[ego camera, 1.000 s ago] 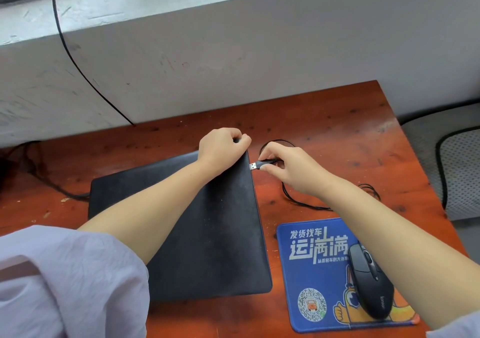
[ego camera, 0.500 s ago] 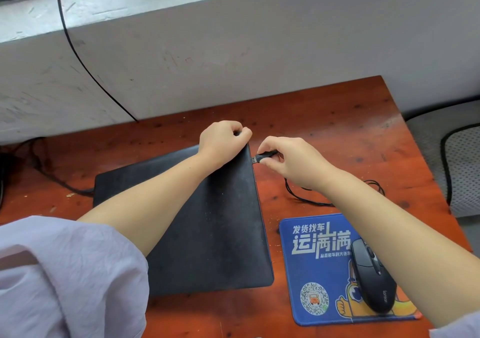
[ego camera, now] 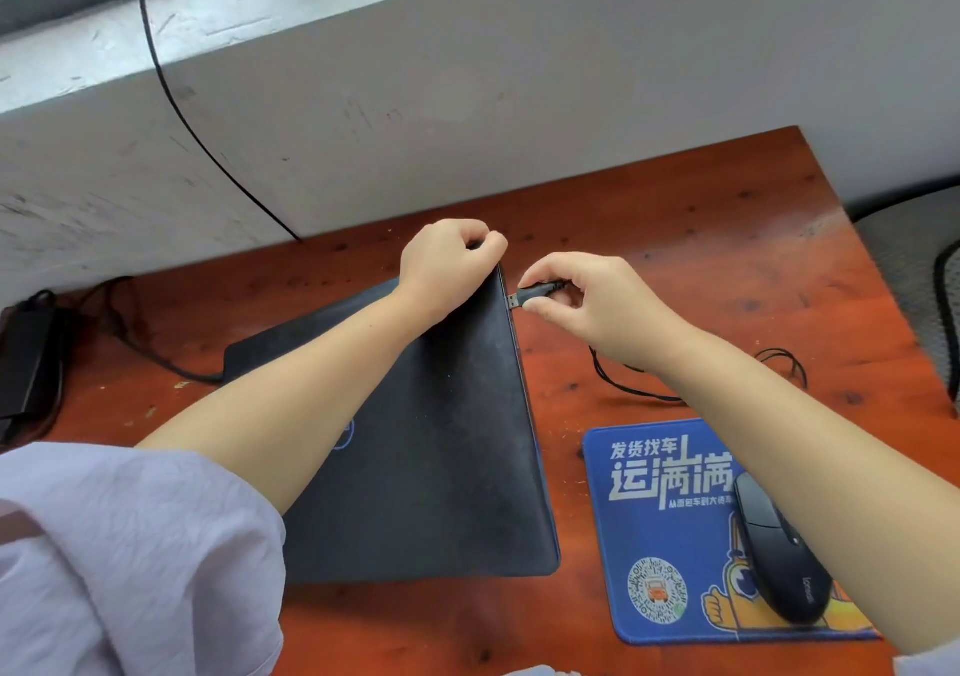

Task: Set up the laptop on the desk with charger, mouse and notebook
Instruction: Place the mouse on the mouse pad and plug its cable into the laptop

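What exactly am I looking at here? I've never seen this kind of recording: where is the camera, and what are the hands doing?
There is no robot: the single camera sits on a person's head, looking down at their own two bare hands. On the reddish wooden desk lies a closed black laptop. The left hand grips its far right corner. The right hand pinches a USB plug with its metal tip at the laptop's right edge. To the right, a black mouse rests on a blue mouse pad. A black power brick lies at the far left.
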`<state>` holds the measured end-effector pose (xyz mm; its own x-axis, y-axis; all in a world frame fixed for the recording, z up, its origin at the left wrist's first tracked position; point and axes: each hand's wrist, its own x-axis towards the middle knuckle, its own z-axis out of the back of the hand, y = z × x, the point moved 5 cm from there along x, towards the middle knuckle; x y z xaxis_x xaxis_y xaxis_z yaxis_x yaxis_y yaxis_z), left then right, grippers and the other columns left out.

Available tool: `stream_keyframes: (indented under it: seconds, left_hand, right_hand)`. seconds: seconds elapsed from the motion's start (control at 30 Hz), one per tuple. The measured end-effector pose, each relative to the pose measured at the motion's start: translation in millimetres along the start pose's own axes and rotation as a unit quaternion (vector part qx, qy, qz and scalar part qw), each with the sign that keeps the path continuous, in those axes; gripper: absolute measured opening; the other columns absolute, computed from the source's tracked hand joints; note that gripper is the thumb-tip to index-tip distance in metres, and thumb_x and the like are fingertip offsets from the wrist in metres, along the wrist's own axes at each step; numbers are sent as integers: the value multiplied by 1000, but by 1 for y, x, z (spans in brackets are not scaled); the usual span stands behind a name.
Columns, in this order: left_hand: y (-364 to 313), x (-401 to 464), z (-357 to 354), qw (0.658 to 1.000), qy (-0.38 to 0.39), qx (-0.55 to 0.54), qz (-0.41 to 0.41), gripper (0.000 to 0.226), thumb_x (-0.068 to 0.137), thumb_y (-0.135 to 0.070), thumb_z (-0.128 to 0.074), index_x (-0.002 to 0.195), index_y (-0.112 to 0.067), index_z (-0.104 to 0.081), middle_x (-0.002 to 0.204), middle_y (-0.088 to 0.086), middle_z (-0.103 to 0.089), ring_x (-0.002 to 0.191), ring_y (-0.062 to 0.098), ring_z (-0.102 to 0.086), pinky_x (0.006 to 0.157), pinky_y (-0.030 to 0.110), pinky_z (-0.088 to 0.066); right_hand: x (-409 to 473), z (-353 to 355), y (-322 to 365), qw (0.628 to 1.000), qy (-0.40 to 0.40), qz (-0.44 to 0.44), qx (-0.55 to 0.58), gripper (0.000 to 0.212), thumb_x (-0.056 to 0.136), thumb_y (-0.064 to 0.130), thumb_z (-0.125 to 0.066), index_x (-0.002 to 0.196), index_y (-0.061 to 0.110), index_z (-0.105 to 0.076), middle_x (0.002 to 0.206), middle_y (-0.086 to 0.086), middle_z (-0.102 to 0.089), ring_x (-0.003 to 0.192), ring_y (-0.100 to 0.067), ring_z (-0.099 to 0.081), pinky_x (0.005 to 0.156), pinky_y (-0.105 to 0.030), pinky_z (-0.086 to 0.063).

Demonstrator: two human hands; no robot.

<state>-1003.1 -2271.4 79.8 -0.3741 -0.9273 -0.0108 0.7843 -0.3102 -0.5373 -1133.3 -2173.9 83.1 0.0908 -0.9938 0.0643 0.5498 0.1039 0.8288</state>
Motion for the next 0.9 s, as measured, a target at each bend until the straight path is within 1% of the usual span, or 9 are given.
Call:
stream_keyframes:
  seconds: [0.1, 0.2, 0.3, 0.37, 0.43, 0.57, 0.6, 0.7, 0.9]
  left_hand:
    - [-2, -1, 3, 1000, 1, -5, -2, 32, 78, -29, -43, 56, -7, -43, 53, 3, -34, 54, 15, -34, 55, 31, -31]
    - [-2, -2, 6, 1000, -8, -8, -3, 34, 78, -28, -45, 49, -15, -32, 48, 1, -27, 49, 13, -28, 51, 31, -26]
    - [-2, -1, 9, 1000, -14, -2, -4, 37, 79, -27, -45, 48, -17, -28, 46, 1, -25, 47, 14, -27, 49, 30, -24]
    - [-2, -1, 9, 1000, -12, -5, -4, 38, 79, -27, -46, 47, -19, -28, 43, 0, -28, 46, 13, -27, 48, 30, -23]
    - [-3, -2, 8, 1000, -11, -11, -7, 39, 79, -26, -46, 45, -20, -28, 41, -2, -30, 45, 12, -27, 48, 29, -23]
    - [-4, -4, 14, 1000, -12, -23, -15, 38, 80, -25, -46, 46, -20, -29, 45, -1, -26, 47, 12, -27, 50, 30, -24]
    - [-5, -5, 16, 999, -13, -25, -14, 37, 80, -25, -46, 47, -20, -29, 46, 0, -25, 47, 13, -26, 50, 30, -24]
    - [-6, -6, 20, 999, -15, -38, -10, 38, 79, -25, -46, 46, -20, -28, 44, 0, -25, 47, 13, -25, 51, 30, -23]
    - [-8, -8, 25, 998, -13, -62, -6, 36, 76, -28, -44, 46, -18, -28, 46, 2, -24, 51, 15, -24, 50, 30, -23]
  right_hand:
    - [7, 7, 4, 999, 44, 7, -29, 14, 82, 18, -68, 96, 20, -68, 86, 0, -69, 68, -14, -55, 69, -11, -40]
    - [6, 5, 7, 999, 31, 13, -41, 12, 83, 20, -67, 95, 19, -67, 84, -4, -69, 68, -15, -55, 70, -22, -44]
    - [2, 1, 8, 999, 2, 17, -30, 12, 83, 18, -67, 95, 14, -65, 83, -4, -67, 61, -8, -48, 63, -12, -38]
    - [2, 2, 8, 1000, 3, 16, -25, 14, 83, 17, -67, 96, 13, -66, 85, -4, -67, 62, -9, -47, 64, -8, -36]
    - [4, 4, 7, 1000, 15, 14, -24, 15, 82, 18, -67, 97, 15, -67, 87, -3, -68, 65, -13, -50, 64, -8, -36]
    - [5, 7, 8, 1000, 10, 8, 10, 15, 83, 15, -67, 97, 15, -69, 89, 2, -68, 67, -7, -52, 64, -5, -38]
    - [4, 8, 8, 1000, 3, 7, 16, 15, 83, 14, -67, 98, 15, -69, 89, 3, -67, 70, -10, -54, 65, -6, -39]
    - [3, 11, 7, 999, -11, -5, 44, 15, 83, 14, -67, 97, 18, -69, 91, 4, -69, 79, -20, -60, 73, -19, -45]
    - [2, 8, 14, 998, -8, 1, 55, 14, 82, 15, -68, 96, 18, -69, 91, 1, -70, 79, -21, -61, 72, -19, -45]
